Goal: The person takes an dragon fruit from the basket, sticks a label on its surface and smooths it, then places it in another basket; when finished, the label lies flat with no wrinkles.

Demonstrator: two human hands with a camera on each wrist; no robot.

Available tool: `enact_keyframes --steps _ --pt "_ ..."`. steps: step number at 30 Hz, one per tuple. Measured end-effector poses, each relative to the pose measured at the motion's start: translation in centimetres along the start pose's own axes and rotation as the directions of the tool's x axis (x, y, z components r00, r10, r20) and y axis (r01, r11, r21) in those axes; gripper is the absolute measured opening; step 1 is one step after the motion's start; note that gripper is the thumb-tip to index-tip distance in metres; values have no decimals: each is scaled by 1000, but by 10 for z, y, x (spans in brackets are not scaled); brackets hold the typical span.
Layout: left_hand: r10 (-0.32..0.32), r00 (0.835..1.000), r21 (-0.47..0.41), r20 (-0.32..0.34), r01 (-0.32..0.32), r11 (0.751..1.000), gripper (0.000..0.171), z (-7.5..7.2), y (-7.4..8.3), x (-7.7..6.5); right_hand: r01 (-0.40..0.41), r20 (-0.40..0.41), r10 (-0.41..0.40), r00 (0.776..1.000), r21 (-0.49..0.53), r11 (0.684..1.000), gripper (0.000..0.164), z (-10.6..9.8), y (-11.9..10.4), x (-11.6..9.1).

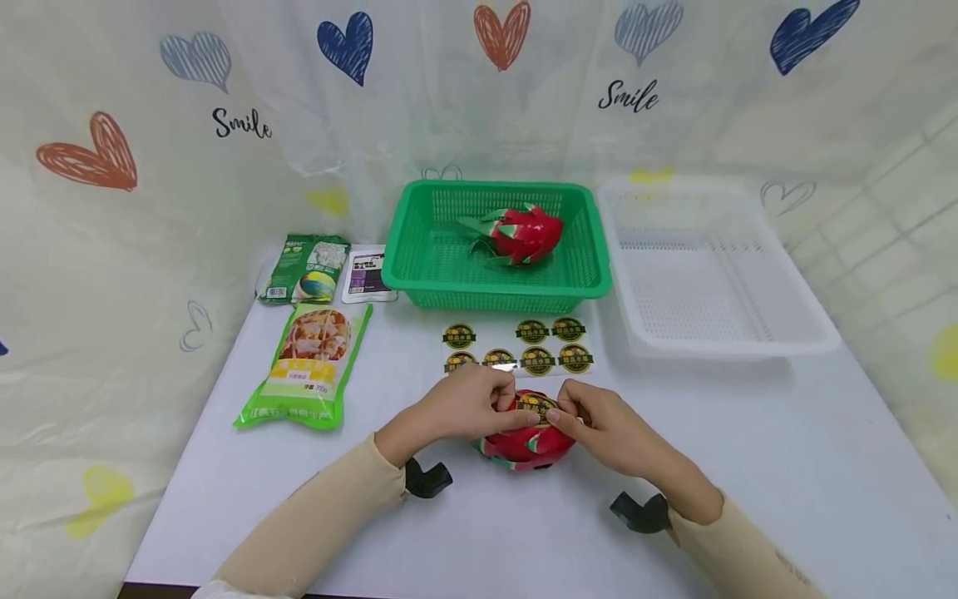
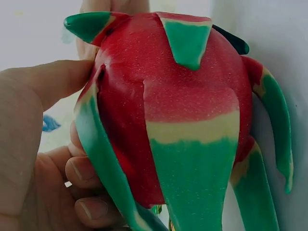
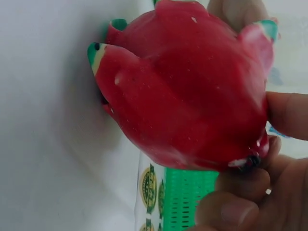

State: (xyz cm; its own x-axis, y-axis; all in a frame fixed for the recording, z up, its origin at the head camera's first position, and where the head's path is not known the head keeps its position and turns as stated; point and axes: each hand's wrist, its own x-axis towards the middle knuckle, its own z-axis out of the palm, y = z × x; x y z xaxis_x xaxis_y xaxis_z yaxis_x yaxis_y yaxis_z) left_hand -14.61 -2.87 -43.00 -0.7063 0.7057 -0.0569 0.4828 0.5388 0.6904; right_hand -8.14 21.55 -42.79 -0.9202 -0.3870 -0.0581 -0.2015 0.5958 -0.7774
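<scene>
A red dragon fruit (image 1: 518,449) with green-tipped scales lies on the white table, with a round black-and-gold sticker (image 1: 535,404) on its upper side. My left hand (image 1: 466,403) holds the fruit from the left, thumb at the sticker and the other fingers curled. From the other side my right hand (image 1: 609,424) holds it, its thumb close by the left one at the sticker's edge. Long green scales of the fruit (image 2: 192,168) fill the left wrist view. In the right wrist view the smooth red end of the fruit (image 3: 187,91) shows beside curled fingers.
Behind the hands lies a sheet of similar stickers (image 1: 500,343). A green basket (image 1: 497,297) holds another dragon fruit (image 1: 527,235); a white basket (image 1: 737,345) stands to its right. Packaged food bags (image 1: 307,366) and a small purple-and-white packet (image 1: 368,274) lie at left.
</scene>
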Motion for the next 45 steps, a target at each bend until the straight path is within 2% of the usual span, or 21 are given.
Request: enact_keyframes --steps 4,10,14,17,20,21,23,29,33,37,41,45 --pt "5 1000 -21 30 -5 1000 45 2 -3 -2 -12 27 10 1000 53 999 29 3 3 -4" --pt "21 998 -44 67 -18 999 40 0 -4 -5 -3 21 2 1000 42 999 33 6 7 -8" --pt "32 995 -73 92 -25 997 37 -1 -4 -6 -7 13 6 1000 51 999 31 7 7 -11" --pt "37 992 -103 120 -25 994 34 -3 -5 -6 8 -34 -7 999 34 999 23 8 6 -13" --pt "41 989 -123 143 -23 992 32 -8 -5 -3 50 -114 -54 992 -35 998 12 10 1 -15" --pt "42 988 -126 149 -23 992 31 -10 -4 -1 69 -140 -77 987 -62 996 14 11 -1 -16" --pt "33 988 -125 150 -14 992 28 -14 -3 4 97 -169 -114 979 -107 989 28 11 -5 -16" --pt "-16 994 -129 105 30 991 26 -31 -3 21 98 -155 -123 980 -165 981 68 18 -19 -10" --pt "-26 999 -115 46 31 993 29 -43 2 34 54 -186 -92 978 -202 978 76 25 -26 -3" --pt "-29 999 -88 -18 27 996 30 -54 8 53 -29 -221 -27 975 -247 969 81 32 -31 3" --pt "-44 996 -106 -72 36 994 27 -63 17 73 -111 -222 48 974 -285 952 88 38 -37 9" --pt "-63 990 -159 -125 43 986 25 -69 24 96 -145 -212 88 973 -274 951 91 41 -39 12"
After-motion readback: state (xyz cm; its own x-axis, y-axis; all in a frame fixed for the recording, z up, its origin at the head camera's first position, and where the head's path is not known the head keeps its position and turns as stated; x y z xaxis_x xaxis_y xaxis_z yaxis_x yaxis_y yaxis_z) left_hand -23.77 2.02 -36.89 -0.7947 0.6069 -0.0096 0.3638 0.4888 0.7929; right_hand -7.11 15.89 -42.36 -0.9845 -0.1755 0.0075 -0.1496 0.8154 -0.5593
